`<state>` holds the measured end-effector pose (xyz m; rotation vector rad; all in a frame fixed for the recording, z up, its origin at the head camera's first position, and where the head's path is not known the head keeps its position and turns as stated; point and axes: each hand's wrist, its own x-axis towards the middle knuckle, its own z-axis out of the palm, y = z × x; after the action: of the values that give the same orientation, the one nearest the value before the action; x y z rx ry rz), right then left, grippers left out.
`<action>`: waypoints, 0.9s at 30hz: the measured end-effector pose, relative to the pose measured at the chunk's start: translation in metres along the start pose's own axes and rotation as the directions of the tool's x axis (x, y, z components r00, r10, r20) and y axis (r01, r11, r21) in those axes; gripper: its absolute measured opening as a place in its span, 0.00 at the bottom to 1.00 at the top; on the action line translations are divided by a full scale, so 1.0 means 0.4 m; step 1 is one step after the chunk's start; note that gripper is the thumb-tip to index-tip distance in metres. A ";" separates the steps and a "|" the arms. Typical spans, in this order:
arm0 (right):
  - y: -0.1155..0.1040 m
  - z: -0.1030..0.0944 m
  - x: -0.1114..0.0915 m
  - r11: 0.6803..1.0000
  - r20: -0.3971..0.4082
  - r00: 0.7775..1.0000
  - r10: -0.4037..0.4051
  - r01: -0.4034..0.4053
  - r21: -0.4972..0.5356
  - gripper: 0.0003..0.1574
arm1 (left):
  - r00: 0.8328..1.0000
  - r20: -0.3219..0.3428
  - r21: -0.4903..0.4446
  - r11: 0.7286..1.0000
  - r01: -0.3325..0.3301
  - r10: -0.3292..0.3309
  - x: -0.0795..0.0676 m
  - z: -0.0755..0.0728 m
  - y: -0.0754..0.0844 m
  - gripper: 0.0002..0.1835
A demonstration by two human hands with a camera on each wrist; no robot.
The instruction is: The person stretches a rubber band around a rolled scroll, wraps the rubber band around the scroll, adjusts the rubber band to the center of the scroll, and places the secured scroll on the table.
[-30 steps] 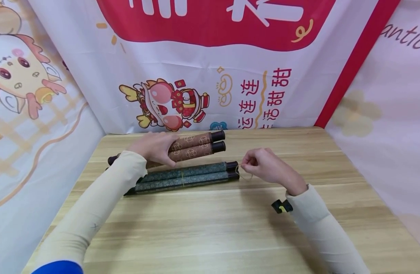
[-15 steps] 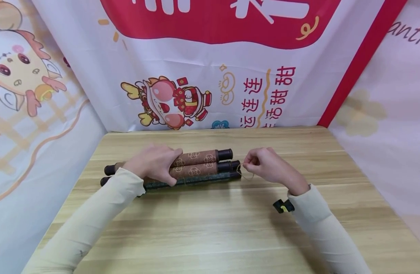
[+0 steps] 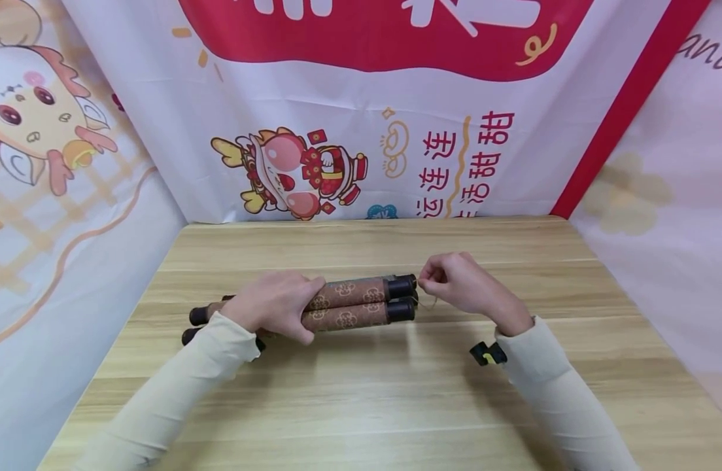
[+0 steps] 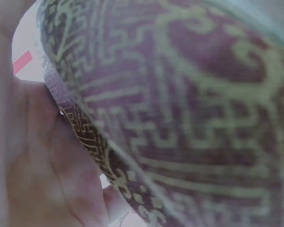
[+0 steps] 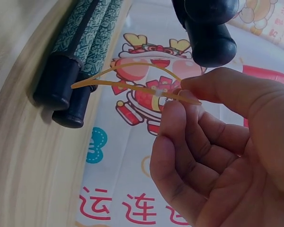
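Note:
Two brown scroll rolls with gold patterns and dark end knobs lie side by side in the grip of my left hand. Their patterned cloth fills most of the left wrist view. Beneath them, mostly hidden in the head view, are two green scroll rolls. In the right wrist view the brown rolls' knobs hang apart from the green ones. My right hand pinches a thin yellow rubber band between thumb and fingers. The band's far end overlaps a green roll's knob; contact is unclear.
The rolls are above a light wooden table. A white and red printed cloth hangs along its back edge, with more printed cloth at the left and right.
My left hand has brought the brown rolls from behind the green ones toward the front and over them, covering them in the head view. The right hand keeps its pinch on the rubber band.

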<state>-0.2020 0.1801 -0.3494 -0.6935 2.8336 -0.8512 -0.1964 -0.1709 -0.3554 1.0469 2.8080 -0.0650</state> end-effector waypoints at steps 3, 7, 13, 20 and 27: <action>-0.006 -0.002 -0.003 1.000 -0.002 1.000 -0.010 0.010 -0.007 0.06 | 1.000 0.018 -0.021 1.000 -0.006 0.007 -0.001 0.011 0.013 0.37; -0.016 -0.007 -0.008 1.000 -0.007 1.000 -0.021 0.021 -0.012 0.06 | 0.999 0.039 -0.053 0.999 -0.010 0.012 -0.001 0.025 0.026 0.39; -0.033 -0.014 -0.018 0.999 -0.009 0.999 -0.032 0.032 -0.003 0.04 | 0.998 0.069 -0.083 0.996 0.011 -0.006 0.003 0.043 0.042 0.44; -0.043 -0.012 -0.028 0.999 -0.002 1.000 -0.031 0.031 0.014 0.04 | 0.995 0.085 -0.108 0.993 0.051 -0.042 0.015 0.050 0.058 0.43; -0.048 -0.003 -0.039 0.998 -0.026 0.998 -0.055 0.055 0.001 0.03 | 0.996 0.073 -0.130 0.990 0.054 -0.044 0.028 0.041 0.064 0.38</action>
<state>-0.1808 0.1737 -0.3384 -0.7691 2.8486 -0.8771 -0.1862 -0.1457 -0.3729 0.9277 2.7326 0.0754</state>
